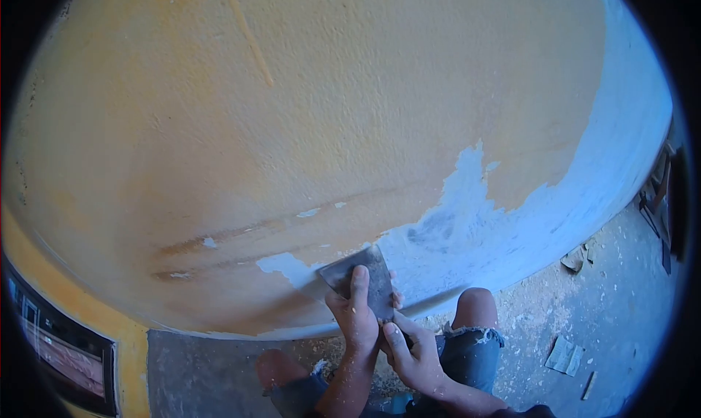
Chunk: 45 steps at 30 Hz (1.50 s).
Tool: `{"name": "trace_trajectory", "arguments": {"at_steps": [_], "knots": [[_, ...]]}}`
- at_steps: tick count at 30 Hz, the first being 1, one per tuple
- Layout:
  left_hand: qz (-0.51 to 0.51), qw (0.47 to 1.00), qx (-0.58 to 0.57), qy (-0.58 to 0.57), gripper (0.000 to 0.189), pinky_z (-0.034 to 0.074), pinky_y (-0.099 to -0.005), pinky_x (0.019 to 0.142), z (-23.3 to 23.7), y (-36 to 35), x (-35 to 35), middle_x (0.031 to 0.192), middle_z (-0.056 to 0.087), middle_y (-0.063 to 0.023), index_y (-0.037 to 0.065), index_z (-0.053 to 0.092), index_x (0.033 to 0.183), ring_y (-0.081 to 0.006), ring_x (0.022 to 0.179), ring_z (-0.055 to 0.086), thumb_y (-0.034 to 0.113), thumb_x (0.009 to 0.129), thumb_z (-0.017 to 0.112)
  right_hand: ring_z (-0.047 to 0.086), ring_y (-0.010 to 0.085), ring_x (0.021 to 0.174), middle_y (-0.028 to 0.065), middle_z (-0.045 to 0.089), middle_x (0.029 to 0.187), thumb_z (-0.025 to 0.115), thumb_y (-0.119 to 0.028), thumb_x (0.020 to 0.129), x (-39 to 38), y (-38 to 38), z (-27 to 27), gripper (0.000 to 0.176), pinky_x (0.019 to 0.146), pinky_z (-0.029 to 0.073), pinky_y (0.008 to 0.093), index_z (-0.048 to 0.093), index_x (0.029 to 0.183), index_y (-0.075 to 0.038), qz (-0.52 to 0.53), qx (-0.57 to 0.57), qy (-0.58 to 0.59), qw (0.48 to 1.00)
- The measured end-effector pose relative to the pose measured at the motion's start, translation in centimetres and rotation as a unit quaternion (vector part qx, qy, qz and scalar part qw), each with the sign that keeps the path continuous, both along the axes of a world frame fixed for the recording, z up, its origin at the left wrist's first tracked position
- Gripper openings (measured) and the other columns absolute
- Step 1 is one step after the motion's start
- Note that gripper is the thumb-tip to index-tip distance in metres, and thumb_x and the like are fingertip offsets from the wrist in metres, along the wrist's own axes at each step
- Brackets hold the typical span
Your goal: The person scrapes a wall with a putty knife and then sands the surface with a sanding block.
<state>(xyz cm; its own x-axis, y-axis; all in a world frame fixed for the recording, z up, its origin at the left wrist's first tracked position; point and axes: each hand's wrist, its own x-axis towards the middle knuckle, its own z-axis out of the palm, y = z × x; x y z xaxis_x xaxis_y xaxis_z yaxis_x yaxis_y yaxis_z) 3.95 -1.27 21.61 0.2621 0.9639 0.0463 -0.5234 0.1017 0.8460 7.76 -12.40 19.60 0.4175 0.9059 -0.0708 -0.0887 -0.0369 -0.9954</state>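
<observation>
A wide, dark metal paint scraper (377, 275) is held with its front edge at the wall, beside the border of a stripped patch. My left hand (353, 319) is closed around the blade, its thumb flat on the upper face and fingertips showing past the right side. Just below, my right hand (418, 356) grips the handle end, which the fingers mostly hide. The wall (328, 126) carries yellowish, textured paint. Lower right of centre, a jagged whitish patch (460, 235) shows where paint is gone. A smaller pale patch (287, 267) lies left of the blade.
My bent knees (476, 312) flank my hands near the wall's foot. Paint chips litter the grey floor (526, 330). A flat scrap (564, 356) and a thin strip (589, 386) lie at right. Dark debris (661, 206) stands at far right; a dark-framed opening (69, 363) is at lower left.
</observation>
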Motion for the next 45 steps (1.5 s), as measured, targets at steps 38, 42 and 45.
{"name": "trace_trajectory", "arguments": {"at_steps": [38, 42, 45], "knots": [[0.035, 0.999, -0.026, 0.009, 0.032, 0.048, -0.0314, 0.040, -3.1, 0.2, -1.1, 0.071, 0.063, -0.0151, -0.006, 0.058, 0.091, -0.0211, 0.046, 0.059, 0.026, 0.094, 0.061, 0.068, 0.0214, 0.068, 0.0242, 0.063, 0.074, 0.054, -0.018, 0.097, -0.4, 1.1, -2.7, 0.030, 0.063, 0.050, 0.0338, 0.060, 0.118, 0.002, -0.012, 0.005, -0.084, 0.996], [0.042, 0.998, 0.003, -0.044, 0.033, 0.048, -0.0310, 0.039, -2.7, 0.7, -0.8, 0.070, 0.063, -0.0152, -0.006, 0.058, 0.091, -0.0213, 0.046, 0.059, 0.027, 0.094, 0.061, 0.070, 0.0259, 0.068, 0.0246, 0.063, 0.073, 0.053, -0.017, 0.096, -0.3, 1.8, -2.0, 0.031, 0.062, 0.051, 0.0352, 0.060, 0.120, 0.001, 0.005, 0.009, -0.060, 0.998], [0.046, 0.998, -0.037, 0.029, 0.034, 0.048, -0.0314, 0.040, -3.0, 0.2, -1.5, 0.070, 0.063, -0.0150, -0.005, 0.057, 0.090, -0.0211, 0.046, 0.059, 0.028, 0.095, 0.060, 0.069, 0.0275, 0.066, 0.0240, 0.063, 0.073, 0.054, -0.016, 0.096, -1.0, 1.1, -2.9, 0.030, 0.060, 0.050, 0.0350, 0.061, 0.119, 0.001, -0.012, 0.023, -0.079, 0.997]]}}
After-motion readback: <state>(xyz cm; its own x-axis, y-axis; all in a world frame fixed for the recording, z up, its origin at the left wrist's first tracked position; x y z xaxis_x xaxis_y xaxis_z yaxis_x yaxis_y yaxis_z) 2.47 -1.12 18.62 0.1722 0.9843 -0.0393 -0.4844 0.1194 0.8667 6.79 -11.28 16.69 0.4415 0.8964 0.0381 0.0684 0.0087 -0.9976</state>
